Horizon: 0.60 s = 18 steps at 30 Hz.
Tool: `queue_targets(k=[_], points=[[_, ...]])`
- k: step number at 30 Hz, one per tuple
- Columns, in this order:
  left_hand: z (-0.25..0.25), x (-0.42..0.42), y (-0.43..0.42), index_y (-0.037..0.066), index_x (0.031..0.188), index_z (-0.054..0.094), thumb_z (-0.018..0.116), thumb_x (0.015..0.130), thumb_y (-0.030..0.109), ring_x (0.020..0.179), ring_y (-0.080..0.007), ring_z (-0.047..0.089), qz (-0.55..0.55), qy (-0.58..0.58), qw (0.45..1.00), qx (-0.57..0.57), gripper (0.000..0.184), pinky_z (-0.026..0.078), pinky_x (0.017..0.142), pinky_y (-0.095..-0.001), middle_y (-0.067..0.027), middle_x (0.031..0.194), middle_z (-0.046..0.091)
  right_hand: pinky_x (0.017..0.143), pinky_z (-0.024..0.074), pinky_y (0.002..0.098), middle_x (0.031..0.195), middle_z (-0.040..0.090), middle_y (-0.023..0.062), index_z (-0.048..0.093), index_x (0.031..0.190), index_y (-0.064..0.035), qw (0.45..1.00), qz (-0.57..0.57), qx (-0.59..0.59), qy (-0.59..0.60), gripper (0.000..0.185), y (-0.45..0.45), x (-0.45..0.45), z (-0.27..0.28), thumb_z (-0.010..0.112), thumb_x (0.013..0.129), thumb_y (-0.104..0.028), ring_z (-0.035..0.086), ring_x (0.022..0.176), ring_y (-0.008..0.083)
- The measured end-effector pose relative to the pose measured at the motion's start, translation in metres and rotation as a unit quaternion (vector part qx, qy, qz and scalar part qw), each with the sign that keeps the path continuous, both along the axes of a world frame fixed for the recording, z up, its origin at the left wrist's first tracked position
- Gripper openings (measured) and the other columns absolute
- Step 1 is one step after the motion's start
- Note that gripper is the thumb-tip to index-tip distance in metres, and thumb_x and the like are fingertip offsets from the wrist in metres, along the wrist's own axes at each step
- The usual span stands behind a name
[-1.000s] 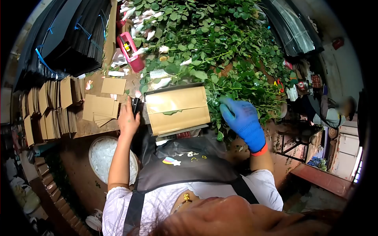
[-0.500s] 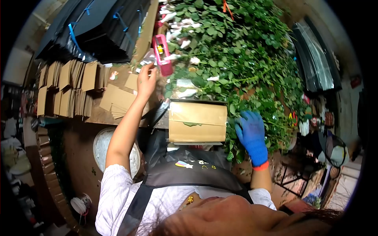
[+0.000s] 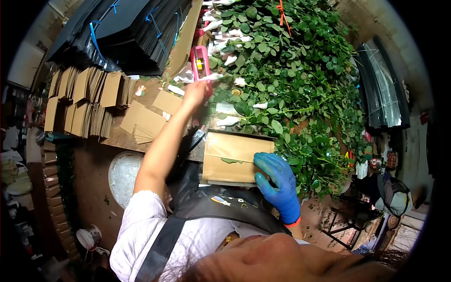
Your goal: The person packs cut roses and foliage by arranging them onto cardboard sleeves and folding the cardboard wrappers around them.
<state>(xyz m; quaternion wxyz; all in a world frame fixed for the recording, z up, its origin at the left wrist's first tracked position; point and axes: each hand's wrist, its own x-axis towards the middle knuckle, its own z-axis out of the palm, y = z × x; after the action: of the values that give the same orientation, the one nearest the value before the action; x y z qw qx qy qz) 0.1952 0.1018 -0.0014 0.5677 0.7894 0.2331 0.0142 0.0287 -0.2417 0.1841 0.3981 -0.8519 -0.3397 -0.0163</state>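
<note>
A brown cardboard-wrapped box (image 3: 225, 145) lies at the table's near edge, with a leaf showing in its seam. On its right side rests my right hand (image 3: 277, 178), in a blue glove, fingers spread over the cardboard. My left hand (image 3: 196, 91) is bare and reaches to the near end of a pink tape dispenser (image 3: 199, 62); its fingers look curled there, but what they grip is hidden. Just left of the box lies a black tool (image 3: 190, 141). White-wrapped flower heads (image 3: 229, 121) lie beyond the box.
Leafy stems (image 3: 300, 84) cover the right of the table. Cardboard stacks (image 3: 87, 101), loose cardboard sheets (image 3: 141, 120) and black sheets (image 3: 131, 37) are on the left. Below stands a white tub (image 3: 126, 178). A bucket (image 3: 89, 236) is at lower left.
My left hand has moved from the black tool up to the pink dispenser. My right hand has come from the leaves onto the box. The view has shifted.
</note>
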Motion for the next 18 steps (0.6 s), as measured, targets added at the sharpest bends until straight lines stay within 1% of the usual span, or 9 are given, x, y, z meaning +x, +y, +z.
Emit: queue_targets(k=[4,6,7,9,11,13,15,16,18], points=[[-0.018,-0.034,-0.010,0.006,0.088,0.071,0.057,0.097,0.034,0.086,-0.0412,0.069,-0.011,-0.005,0.962,0.274,0.033,0.053,0.079,-0.0499,-0.0219,0.085,0.071,0.086,0.0492,0.0462,0.114,0.068,0.0173,0.069,0.112,-0.0019,0.999,0.016,-0.018,-0.039,0.031,0.012,0.009,0.005,0.069,0.083,-0.011,0.064,0.099,0.0379],[-0.015,-0.036,0.002,0.006,0.095,0.070,0.057,0.096,0.034,0.087,-0.0440,0.069,-0.046,0.012,0.934,0.355,0.031,0.053,0.080,-0.0536,-0.0226,0.088,0.071,0.088,0.0493,0.0462,0.113,0.069,0.0169,0.069,0.113,-0.0025,0.998,0.013,-0.046,-0.044,0.031,0.010,0.010,0.012,0.069,0.083,-0.011,0.064,0.100,0.0372],[-0.013,-0.040,0.007,0.006,0.097,0.071,0.058,0.097,0.032,0.082,-0.0406,0.070,-0.085,-0.016,0.930,0.357,0.030,0.055,0.076,-0.0507,-0.0214,0.085,0.071,0.090,0.0493,0.0462,0.113,0.069,0.0167,0.069,0.114,-0.0028,0.997,0.013,-0.061,-0.046,0.031,0.006,0.009,0.014,0.069,0.084,-0.011,0.064,0.101,0.0369],[0.076,-0.075,-0.023,0.004,0.093,0.071,0.059,0.097,0.029,0.079,-0.0348,0.072,-0.106,-0.015,0.981,0.160,0.029,0.055,0.073,-0.0463,-0.0192,0.078,0.070,0.098,0.0481,0.0471,0.114,0.069,0.0157,0.070,0.117,-0.0044,0.997,-0.001,-0.059,-0.051,0.032,-0.004,0.003,0.012,0.069,0.085,-0.011,0.065,0.106,0.0357],[0.100,-0.116,-0.042,0.002,0.083,0.069,0.062,0.097,0.033,0.065,-0.0241,0.065,-0.168,-0.064,0.983,0.026,0.034,0.050,0.064,-0.0363,-0.0144,0.071,0.067,0.101,0.0469,0.0477,0.116,0.069,0.0152,0.070,0.118,-0.0051,0.998,-0.015,-0.040,-0.035,0.033,-0.010,-0.001,0.007,0.069,0.085,-0.012,0.064,0.109,0.0350],[0.135,-0.160,-0.079,0.001,0.082,0.069,0.062,0.097,0.032,0.065,-0.0293,0.067,-0.204,-0.029,0.978,-0.012,0.035,0.051,0.064,-0.0391,-0.0175,0.072,0.068,0.102,0.0464,0.0476,0.118,0.069,0.0143,0.070,0.118,-0.0060,0.998,-0.019,-0.054,-0.015,0.033,-0.008,-0.003,0.003,0.070,0.085,-0.012,0.064,0.110,0.0346],[0.123,-0.176,-0.095,0.002,0.078,0.070,0.062,0.096,0.033,0.066,-0.0366,0.066,-0.307,-0.046,0.935,0.171,0.037,0.052,0.064,-0.0433,-0.0209,0.071,0.067,0.102,0.0465,0.0475,0.117,0.070,0.0139,0.070,0.117,-0.0064,0.998,-0.014,-0.067,-0.018,0.032,-0.002,-0.002,0.004,0.069,0.085,-0.012,0.064,0.109,0.0345],[0.119,-0.179,-0.101,0.003,0.073,0.071,0.063,0.095,0.037,0.069,-0.0411,0.066,-0.289,0.000,0.928,0.233,0.041,0.053,0.065,-0.0469,-0.0219,0.070,0.066,0.101,0.0467,0.0474,0.117,0.069,0.0137,0.070,0.117,-0.0068,0.998,0.001,-0.058,-0.014,0.032,0.000,0.000,0.005,0.069,0.086,-0.012,0.064,0.108,0.0345],[0.118,-0.182,-0.100,0.004,0.071,0.071,0.063,0.094,0.042,0.068,-0.0410,0.066,-0.295,0.009,0.908,0.296,0.045,0.054,0.065,-0.0475,-0.0209,0.068,0.065,0.102,0.0467,0.0484,0.117,0.070,0.0143,0.071,0.115,-0.0044,0.998,0.008,-0.067,-0.010,0.030,0.005,0.001,0.014,0.069,0.085,-0.010,0.065,0.110,0.0345]])
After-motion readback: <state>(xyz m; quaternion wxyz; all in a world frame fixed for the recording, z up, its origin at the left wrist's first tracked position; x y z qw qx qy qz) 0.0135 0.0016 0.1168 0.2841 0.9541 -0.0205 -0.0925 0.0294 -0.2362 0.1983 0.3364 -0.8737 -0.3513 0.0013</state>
